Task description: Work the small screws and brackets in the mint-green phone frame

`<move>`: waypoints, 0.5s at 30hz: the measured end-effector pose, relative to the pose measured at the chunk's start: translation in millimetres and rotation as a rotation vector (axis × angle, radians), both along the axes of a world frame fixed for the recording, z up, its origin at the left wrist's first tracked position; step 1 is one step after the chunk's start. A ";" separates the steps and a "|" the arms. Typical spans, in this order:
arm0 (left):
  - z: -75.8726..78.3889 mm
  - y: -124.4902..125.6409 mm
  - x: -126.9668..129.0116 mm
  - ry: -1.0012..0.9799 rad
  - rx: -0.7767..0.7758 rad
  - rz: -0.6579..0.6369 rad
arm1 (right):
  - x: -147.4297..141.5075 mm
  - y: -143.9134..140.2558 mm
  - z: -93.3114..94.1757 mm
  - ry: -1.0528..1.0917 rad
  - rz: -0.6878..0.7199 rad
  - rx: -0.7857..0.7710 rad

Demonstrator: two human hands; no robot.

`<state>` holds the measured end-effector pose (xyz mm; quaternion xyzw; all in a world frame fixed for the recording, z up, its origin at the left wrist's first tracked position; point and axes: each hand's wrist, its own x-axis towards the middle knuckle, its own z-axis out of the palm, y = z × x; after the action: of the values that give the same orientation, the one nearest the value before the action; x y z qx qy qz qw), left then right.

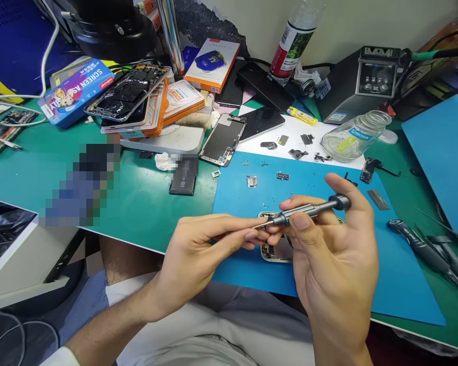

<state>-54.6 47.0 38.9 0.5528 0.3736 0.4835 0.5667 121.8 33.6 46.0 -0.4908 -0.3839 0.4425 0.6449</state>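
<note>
A grey precision screwdriver (309, 211) lies slantwise in my right hand (334, 249), its shaft between thumb and fingers and its round cap by the forefinger. My left hand (209, 239) is closed in a pinch at the thin metal tip of the screwdriver; whether a tiny part is also between those fingertips is hidden. Beneath both hands an opened phone body (275, 252) rests on the blue mat (252, 274), largely covered by the fingers. Small metal phone parts, among them a bracket (252, 181) and a little module (283, 176), lie on the mat beyond.
A phone battery (183, 175) and a detached screen (223, 140) lie left of the mat. Farther back are a glass jar (354, 134), a plastic bottle (295, 43), stacked boxes (183, 99) and a dark control unit (361, 86). Black-handled tools (423, 249) lie at right.
</note>
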 end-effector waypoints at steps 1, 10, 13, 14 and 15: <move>0.0 -0.2 -0.2 0.006 -0.002 0.005 | -0.8 -0.5 -0.3 -0.006 -0.006 0.008; -2.3 0.6 -0.2 0.106 0.053 0.051 | -5.0 -3.7 -1.7 -0.052 -0.030 0.039; -2.2 0.2 0.5 0.110 0.052 0.061 | -4.0 -2.7 -2.8 -0.045 -0.001 0.030; -2.1 0.2 0.6 0.095 0.036 0.057 | -3.2 -2.3 -3.2 -0.041 0.007 0.027; -2.0 0.3 0.4 0.079 0.019 0.048 | -2.2 -2.0 -3.4 -0.034 0.017 0.020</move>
<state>-54.3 47.3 36.9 0.5677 0.4040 0.4784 0.5344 119.5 31.6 42.6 -0.4885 -0.4034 0.4356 0.6394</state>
